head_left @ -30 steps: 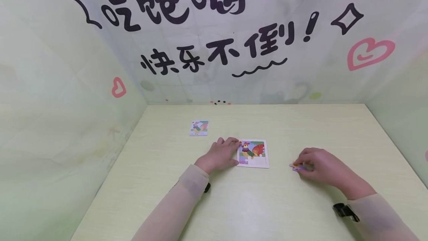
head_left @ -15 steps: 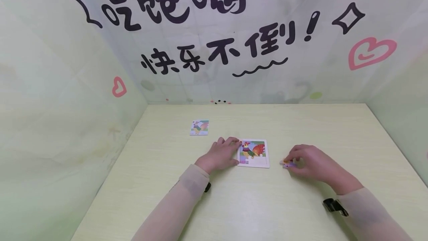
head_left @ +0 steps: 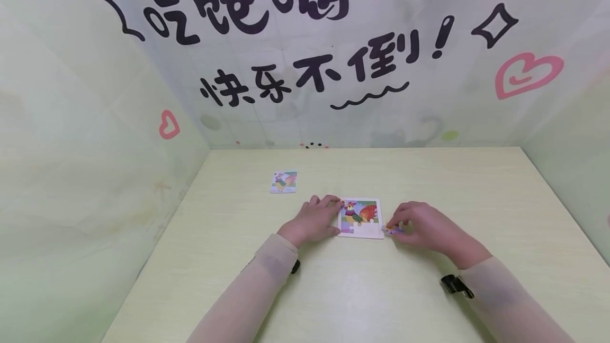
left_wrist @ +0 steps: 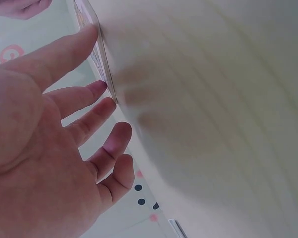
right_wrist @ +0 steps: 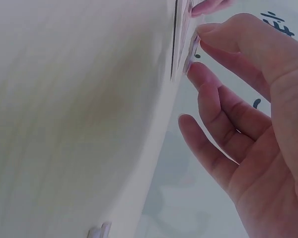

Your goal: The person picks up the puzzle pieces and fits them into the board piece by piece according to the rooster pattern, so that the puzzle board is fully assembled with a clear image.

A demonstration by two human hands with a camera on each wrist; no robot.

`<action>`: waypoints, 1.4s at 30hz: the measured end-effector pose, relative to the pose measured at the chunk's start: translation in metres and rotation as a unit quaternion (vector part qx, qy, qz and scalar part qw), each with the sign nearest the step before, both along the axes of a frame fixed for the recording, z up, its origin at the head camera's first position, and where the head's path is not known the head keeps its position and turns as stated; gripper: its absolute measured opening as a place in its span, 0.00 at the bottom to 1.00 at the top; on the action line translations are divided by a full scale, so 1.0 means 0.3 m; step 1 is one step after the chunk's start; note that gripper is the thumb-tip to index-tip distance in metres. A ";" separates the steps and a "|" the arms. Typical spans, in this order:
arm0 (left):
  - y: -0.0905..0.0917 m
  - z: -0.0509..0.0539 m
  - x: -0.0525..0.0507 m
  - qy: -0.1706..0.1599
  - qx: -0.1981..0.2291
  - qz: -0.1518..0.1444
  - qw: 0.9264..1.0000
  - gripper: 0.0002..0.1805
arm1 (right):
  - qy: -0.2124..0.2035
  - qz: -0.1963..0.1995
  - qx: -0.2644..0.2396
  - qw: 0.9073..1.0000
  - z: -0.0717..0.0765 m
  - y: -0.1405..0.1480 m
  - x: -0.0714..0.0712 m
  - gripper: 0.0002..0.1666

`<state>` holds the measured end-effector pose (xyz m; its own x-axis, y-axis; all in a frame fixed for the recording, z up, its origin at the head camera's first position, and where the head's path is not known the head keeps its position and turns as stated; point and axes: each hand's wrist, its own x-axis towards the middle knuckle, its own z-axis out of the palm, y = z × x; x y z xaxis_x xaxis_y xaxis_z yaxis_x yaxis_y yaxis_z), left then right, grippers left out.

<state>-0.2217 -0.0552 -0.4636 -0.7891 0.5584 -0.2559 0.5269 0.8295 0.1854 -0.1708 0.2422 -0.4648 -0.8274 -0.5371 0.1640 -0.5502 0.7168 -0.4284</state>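
Note:
A white-framed jigsaw board (head_left: 366, 231) with a rooster picture lies on the table, with a bare white area at its lower right. My left hand (head_left: 314, 221) touches the board's left edge; in the left wrist view the thumb and two fingertips meet its rim (left_wrist: 103, 54), and the remaining fingers bend loosely. At the board's right edge, my right hand (head_left: 421, 229) pinches a small purple and orange jigsaw piece (head_left: 391, 231) between thumb and fingers. The right wrist view shows this piece (right_wrist: 191, 52) edge-on, tilted, close to the board. Its underside is hidden.
A square card with a paler rooster picture (head_left: 283, 182) lies at the back left of the table (head_left: 333, 295). Small whitish pieces (right_wrist: 99, 231) show at the bottom of the right wrist view, too cropped to identify. Printed cloth walls (head_left: 267, 120) enclose the table's back and sides.
My right hand has moved left with the jigsaw piece, from well right of the board to its right edge. The left hand and the board have stayed in place.

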 end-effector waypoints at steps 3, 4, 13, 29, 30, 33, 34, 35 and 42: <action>0.001 0.000 -0.002 -0.002 0.000 0.000 1.000 0.41 | 0.001 0.001 0.005 1.000 -0.002 -0.022 -0.009 0.10; 0.001 -0.001 -0.002 -0.001 -0.001 0.001 1.000 0.41 | 0.001 0.001 0.007 1.000 -0.003 -0.028 -0.011 0.10; -0.002 0.001 -0.004 -0.001 -0.003 0.001 1.000 0.41 | 0.008 0.008 0.034 0.999 -0.009 -0.074 -0.025 0.08; 0.001 0.000 -0.003 0.004 -0.004 -0.001 1.000 0.40 | 0.020 0.015 0.017 1.000 -0.031 -0.160 -0.056 0.06; 0.001 -0.001 -0.003 0.004 -0.004 -0.001 1.000 0.40 | 0.020 0.014 0.018 1.000 -0.031 -0.164 -0.056 0.06; -0.001 -0.002 -0.004 0.003 -0.005 0.001 1.000 0.40 | 0.025 0.013 0.027 0.999 -0.032 -0.181 -0.058 0.05; -0.001 -0.003 -0.004 0.003 -0.006 0.002 1.000 0.40 | 0.027 0.013 0.030 0.999 -0.032 -0.186 -0.059 0.05; -0.002 -0.004 -0.004 0.004 -0.006 0.001 1.000 0.40 | 0.030 0.013 0.033 0.999 -0.031 -0.190 -0.060 0.05; -0.001 -0.006 -0.006 0.006 -0.007 -0.002 1.000 0.40 | 0.059 0.017 0.055 0.997 -0.027 -0.215 -0.071 0.05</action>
<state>-0.2236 -0.0557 -0.4654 -0.7902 0.5577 -0.2541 0.5318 0.8301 0.1680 -0.1921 0.1777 -0.4730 -0.7863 -0.5851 0.1987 -0.6177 0.7353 -0.2789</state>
